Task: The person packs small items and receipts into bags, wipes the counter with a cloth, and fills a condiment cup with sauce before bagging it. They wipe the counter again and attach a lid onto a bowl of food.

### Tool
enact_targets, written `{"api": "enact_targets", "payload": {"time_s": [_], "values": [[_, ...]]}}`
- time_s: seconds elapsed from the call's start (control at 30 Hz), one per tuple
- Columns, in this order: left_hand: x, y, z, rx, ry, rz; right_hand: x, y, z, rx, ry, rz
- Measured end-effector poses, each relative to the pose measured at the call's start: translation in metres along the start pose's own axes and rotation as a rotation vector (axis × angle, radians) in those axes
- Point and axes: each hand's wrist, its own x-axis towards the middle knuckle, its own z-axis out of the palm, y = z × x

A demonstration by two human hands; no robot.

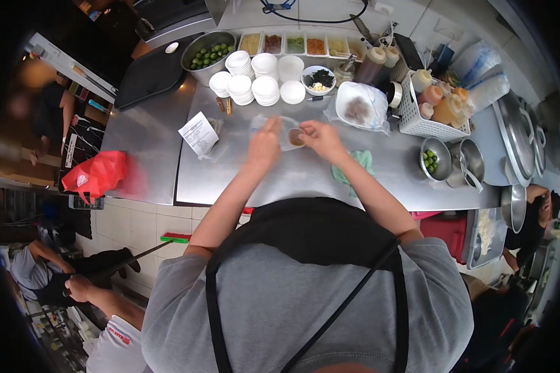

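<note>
My right hand [323,140] pinches a small clear cup of brown sauce [297,137] over the steel counter. Closed fingers of my left hand [265,147] are on a clear plastic bag [286,126], which spreads between both hands and around the cup. Whether the cup is inside the bag or in front of it I cannot tell. Left of my hands lies a printed receipt [198,134] on a bagged item. A green cloth [358,165] rests close to my right forearm.
Stacks of white bowls [266,88], a pot of green limes [209,55] and topping trays [295,44] line the back. On the right are a white basket of bottles [434,117] and metal bowls [436,158]. A red bag [97,174] sits left. Other people stand around.
</note>
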Motion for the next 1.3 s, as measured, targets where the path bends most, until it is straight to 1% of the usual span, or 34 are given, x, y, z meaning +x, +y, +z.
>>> {"api": "enact_targets", "payload": {"time_s": [0.03, 0.07, 0.1, 0.13, 0.17, 0.2, 0.23, 0.3, 0.33, 0.37, 0.4, 0.43, 0.47, 0.53, 0.57, 0.63, 0.7, 0.77, 0.83, 0.87, 0.9, 0.93, 0.97, 1.0, 1.03, 1.07, 1.13, 1.17, 1.2, 1.23, 1.27, 1.3], "values": [[0.001, 0.013, 0.005, -0.003, -0.003, 0.001, 0.000, -0.013, 0.004, -0.153, -0.096, -0.011], [0.000, 0.026, 0.009, -0.083, 0.009, 0.066, 0.000, -0.019, 0.007, -0.307, -0.192, -0.024], [-0.001, 0.038, 0.012, -0.162, 0.020, 0.130, 0.000, -0.013, 0.010, -0.309, -0.193, -0.022], [-0.002, 0.047, 0.013, -0.164, 0.019, 0.126, 0.002, 0.001, 0.017, -0.390, -0.163, -0.109], [-0.004, 0.055, 0.012, -0.227, 0.041, 0.220, 0.006, 0.020, 0.026, -0.469, -0.136, -0.196], [-0.007, 0.062, 0.010, -0.288, 0.061, 0.311, 0.018, 0.069, 0.040, -0.282, -0.142, -0.258], [-0.010, 0.071, 0.003, -0.289, 0.057, 0.302, 0.018, 0.056, 0.036, -0.278, -0.151, -0.254], [-0.015, 0.088, -0.013, -0.493, -0.036, 0.262, 0.021, 0.029, 0.027, -0.319, -0.193, -0.262], [-0.016, 0.090, -0.015, -0.531, 0.004, 0.239, 0.032, 0.040, 0.030, -0.317, -0.196, -0.262], [-0.014, 0.087, -0.017, -0.530, 0.004, 0.238, 0.047, 0.052, 0.032, -0.417, -0.352, -0.300], [-0.009, 0.080, -0.020, -0.551, 0.021, 0.217, 0.053, 0.049, 0.032, -0.518, -0.507, -0.338], [-0.004, 0.073, -0.022, -0.572, 0.037, 0.198, 0.051, 0.046, 0.030, -0.519, -0.504, -0.338], [-0.003, 0.068, -0.024, -0.574, 0.037, 0.203, 0.047, 0.045, 0.027, -0.536, -0.520, -0.306], [0.001, 0.058, -0.027, -0.658, -0.111, -0.004, 0.031, 0.008, 0.014, -0.570, -0.549, -0.244], [0.002, 0.049, -0.025, -0.656, -0.111, 0.003, 0.025, -0.010, 0.009, -0.585, -0.562, -0.214], [0.001, 0.034, -0.025, -0.697, -0.204, -0.125, 0.025, -0.026, 0.007, -0.598, -0.573, -0.181], [0.000, 0.021, -0.035, -0.753, -0.217, -0.151, 0.027, -0.034, 0.007, -0.794, -0.659, 0.039], [-0.002, 0.006, -0.043, -0.811, -0.227, -0.175, 0.019, -0.051, 0.000, -0.828, -0.637, 0.015], [-0.011, -0.019, -0.034, -0.886, -0.240, -0.192, 0.012, -0.067, -0.012, -0.870, -0.607, -0.012], [-0.018, -0.031, -0.022, -0.886, -0.238, -0.181, 0.008, -0.072, -0.023, -0.734, -0.579, -0.102], [-0.029, -0.044, -0.005, -0.737, -0.248, -0.170, 0.004, -0.077, -0.035, -0.597, -0.547, -0.192], [-0.037, -0.053, 0.010, -0.586, -0.256, -0.160, -0.003, -0.088, -0.051, -0.603, -0.536, -0.195], [-0.044, -0.054, 0.023, -0.583, -0.255, -0.148, -0.013, -0.100, -0.068, -0.409, -0.493, -0.235], [-0.050, -0.050, 0.036, -0.525, -0.244, -0.084, -0.021, -0.108, -0.076, -0.217, -0.448, -0.274], [-0.050, -0.042, 0.046, -0.468, -0.231, -0.020, -0.027, -0.110, -0.075, -0.224, -0.436, -0.279], [-0.045, -0.036, 0.056, -0.468, -0.227, -0.007, -0.033, -0.111, -0.072, -0.555, -0.182, -0.503], [-0.036, -0.019, 0.072, -0.442, -0.085, 0.019, -0.042, -0.100, -0.060, -0.891, 0.101, -0.714], [-0.031, -0.014, 0.083, -0.443, -0.081, 0.037, -0.041, -0.077, -0.045, -0.832, 0.062, -0.703], [-0.025, -0.011, 0.096, -0.608, -0.031, -0.022, -0.038, -0.061, -0.033, -0.774, 0.026, -0.694], [-0.018, -0.012, 0.107, -0.773, 0.019, -0.078, -0.038, -0.055, -0.022, -0.730, -0.091, -0.547], [-0.015, -0.016, 0.114, -0.773, 0.027, -0.055, -0.039, -0.054, -0.016, -0.680, -0.205, -0.401], [-0.015, -0.019, 0.119, -0.884, -0.041, -0.105, -0.039, -0.058, -0.017, -0.695, -0.185, -0.414]]}}
